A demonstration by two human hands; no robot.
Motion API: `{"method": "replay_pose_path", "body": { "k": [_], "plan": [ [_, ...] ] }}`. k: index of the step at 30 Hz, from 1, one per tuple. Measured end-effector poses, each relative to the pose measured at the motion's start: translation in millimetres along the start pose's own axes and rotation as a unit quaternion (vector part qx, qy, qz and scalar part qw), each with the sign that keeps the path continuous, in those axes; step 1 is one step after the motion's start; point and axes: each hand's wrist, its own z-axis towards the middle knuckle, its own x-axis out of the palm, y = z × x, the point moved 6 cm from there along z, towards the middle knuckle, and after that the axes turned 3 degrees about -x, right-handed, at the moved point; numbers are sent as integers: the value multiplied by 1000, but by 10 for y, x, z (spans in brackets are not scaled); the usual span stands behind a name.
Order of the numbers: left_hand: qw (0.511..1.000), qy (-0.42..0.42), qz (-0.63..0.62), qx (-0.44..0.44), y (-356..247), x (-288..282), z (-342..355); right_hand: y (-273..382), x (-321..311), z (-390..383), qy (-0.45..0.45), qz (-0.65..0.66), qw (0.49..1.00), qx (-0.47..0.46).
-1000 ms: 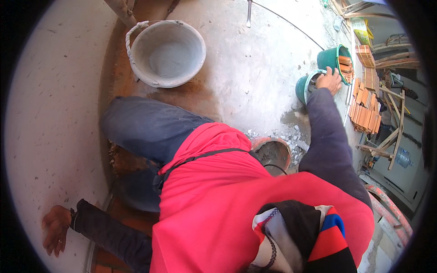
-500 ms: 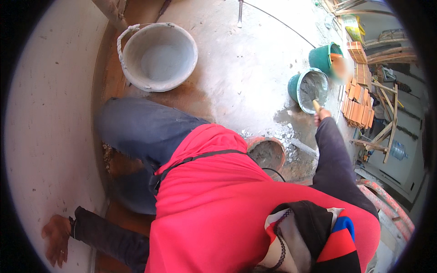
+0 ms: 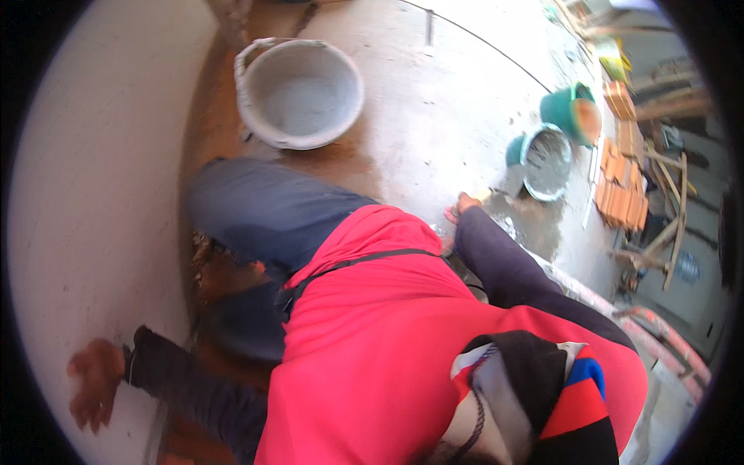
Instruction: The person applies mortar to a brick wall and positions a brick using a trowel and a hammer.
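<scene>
Now the right hand (image 3: 465, 204) grasps a trowel (image 3: 483, 194); the left hand (image 3: 98, 385), released, splays by the flat, pale wall (image 3: 101, 209).

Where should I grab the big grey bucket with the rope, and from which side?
Probably the rope handle, from above the picture's left side of the grey bucket: the thick rope bows outward past the round rim there, and the bucket's mouth faces up.

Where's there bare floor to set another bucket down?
Widest bare patch: the concrete floor between the rope-handled bucket and the green mortar bucket, beyond the right hand. Crowded: the right side, where that bucket, another green bucket and stacked orange bricks cluster.
</scene>
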Motion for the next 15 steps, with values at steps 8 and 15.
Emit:
{"method": "replay_pose_path", "body": {
  "k": [8,15],
  "plan": [
    [998,-52,20,-6,-111,70,24,-36,297,-502,287,13,926,-245],
    [994,106,-7,-6,88,-926,230,850,1061,-2609,531,-228,607,-546]
  ]
}}
